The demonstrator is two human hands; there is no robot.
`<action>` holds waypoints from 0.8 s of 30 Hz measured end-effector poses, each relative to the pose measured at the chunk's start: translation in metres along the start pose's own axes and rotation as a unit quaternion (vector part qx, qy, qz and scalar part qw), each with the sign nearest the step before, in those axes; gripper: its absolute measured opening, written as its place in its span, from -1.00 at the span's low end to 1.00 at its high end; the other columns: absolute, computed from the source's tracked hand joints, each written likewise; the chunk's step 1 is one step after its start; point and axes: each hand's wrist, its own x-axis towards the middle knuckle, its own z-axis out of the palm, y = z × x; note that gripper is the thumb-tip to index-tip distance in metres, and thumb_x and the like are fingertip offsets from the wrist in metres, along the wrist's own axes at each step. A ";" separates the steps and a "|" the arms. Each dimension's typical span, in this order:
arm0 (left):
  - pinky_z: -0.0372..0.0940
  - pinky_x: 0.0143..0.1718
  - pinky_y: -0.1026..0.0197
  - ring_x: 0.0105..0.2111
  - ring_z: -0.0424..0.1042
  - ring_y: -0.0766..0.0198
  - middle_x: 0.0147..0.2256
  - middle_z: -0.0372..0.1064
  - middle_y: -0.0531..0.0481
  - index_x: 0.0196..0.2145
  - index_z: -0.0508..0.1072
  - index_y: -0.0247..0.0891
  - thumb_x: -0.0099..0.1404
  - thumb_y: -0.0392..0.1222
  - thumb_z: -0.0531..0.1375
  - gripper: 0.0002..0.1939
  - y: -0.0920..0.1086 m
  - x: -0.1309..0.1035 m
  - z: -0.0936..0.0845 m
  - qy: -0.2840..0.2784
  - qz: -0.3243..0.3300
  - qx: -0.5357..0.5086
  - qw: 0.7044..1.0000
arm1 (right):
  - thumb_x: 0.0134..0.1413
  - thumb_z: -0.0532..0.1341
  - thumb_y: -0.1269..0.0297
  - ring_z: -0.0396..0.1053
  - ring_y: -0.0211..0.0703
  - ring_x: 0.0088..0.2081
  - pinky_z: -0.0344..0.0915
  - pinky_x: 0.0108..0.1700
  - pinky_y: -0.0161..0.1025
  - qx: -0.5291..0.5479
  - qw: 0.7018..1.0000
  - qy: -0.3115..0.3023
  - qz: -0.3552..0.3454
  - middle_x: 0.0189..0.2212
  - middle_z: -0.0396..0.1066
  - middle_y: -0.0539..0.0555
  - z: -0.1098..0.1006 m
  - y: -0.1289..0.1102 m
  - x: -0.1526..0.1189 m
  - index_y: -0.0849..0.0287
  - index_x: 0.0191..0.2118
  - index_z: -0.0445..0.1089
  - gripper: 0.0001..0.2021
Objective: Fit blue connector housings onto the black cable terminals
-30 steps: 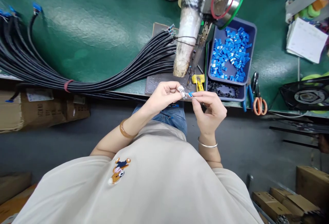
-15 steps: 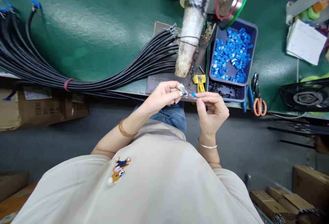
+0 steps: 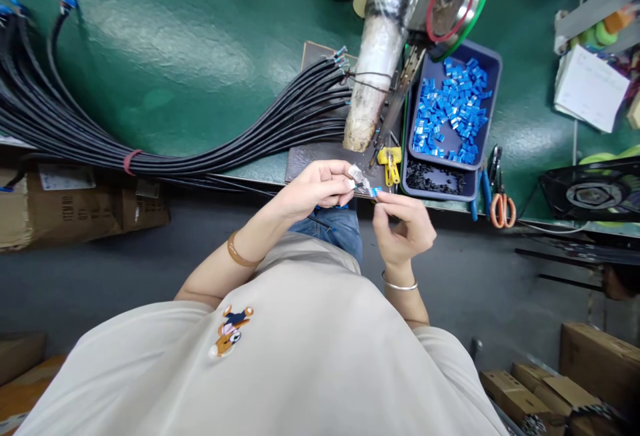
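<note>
My left hand (image 3: 325, 186) is closed at the bench edge around the end of a black cable, mostly hidden by the fingers. Crumpled whitish material (image 3: 356, 173) shows at its fingertips, with thin wires sticking out to the right. A small blue connector (image 3: 375, 191) sits at those wire ends. The fingertips of my right hand (image 3: 404, 223) pinch this connector from the right, thumb below and index finger above. Just behind the right hand lies a yellow tool (image 3: 390, 164) on a dark board (image 3: 310, 156).
A bundle of black cables (image 3: 200, 161), tied with a red band (image 3: 130, 163), lies along the bench. A wrapped nozzle (image 3: 367, 99) hangs over the board. Right of it are a tray of blue connectors (image 3: 495, 83), a lower bin of black bits (image 3: 435, 178), orange-handled scissors (image 3: 503, 211) and a fan (image 3: 595, 186).
My right hand has shifted slightly left and down, bringing the blue connector against the wire ends at my left hand. The left hand has barely moved.
</note>
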 end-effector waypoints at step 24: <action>-0.10 -0.65 0.43 -0.68 0.09 0.57 -0.68 0.20 0.17 -0.51 0.33 -0.32 0.13 -0.28 0.27 -0.84 -0.004 0.007 0.006 0.034 0.058 0.048 0.997 | 0.07 0.29 0.47 0.50 -0.22 -0.24 0.49 -0.18 -0.17 0.118 0.990 -0.007 0.081 -0.29 0.52 -0.01 -0.001 -0.002 0.021 0.09 -0.34 0.43 -0.89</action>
